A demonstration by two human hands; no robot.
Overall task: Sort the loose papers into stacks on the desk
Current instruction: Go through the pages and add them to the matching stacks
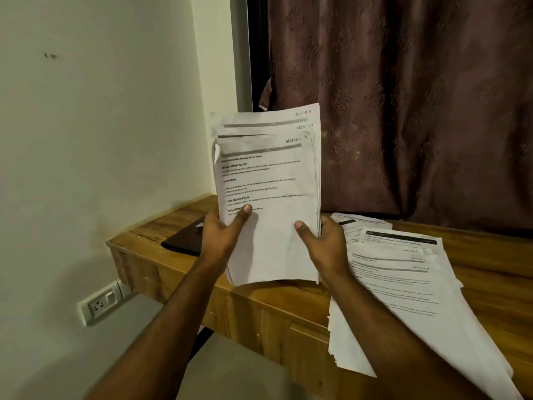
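Two bare forearms reach forward from the near edge, and both hands hold one sheaf of papers upright above the near edge of the desk. The left hand grips the sheaf's lower left side: its thumb lies flat across the printed front sheet and the rest of its fingers are curled out of sight behind the pages. The right hand grips the lower right edge in the same way, thumb pressed on the front, the other fingers wrapped round the back. Both hands are closed on the paper, not spread. The sheets in the sheaf are staggered, so three headers show at the top right, one above the other, the front one reading "SECTION 1".

To the right, on the desk, lies a loose pile of printed sheets, fanned and uneven; its near sheets hang over the front edge of the desk. Further sheets lie just beyond it, partly hidden behind the right hand. On the far left of the desk, behind the left hand, lies a flat dark thing; what it is cannot be told.

Low on the left wall sits a white socket. Beyond the desk hangs a dark patterned curtain.
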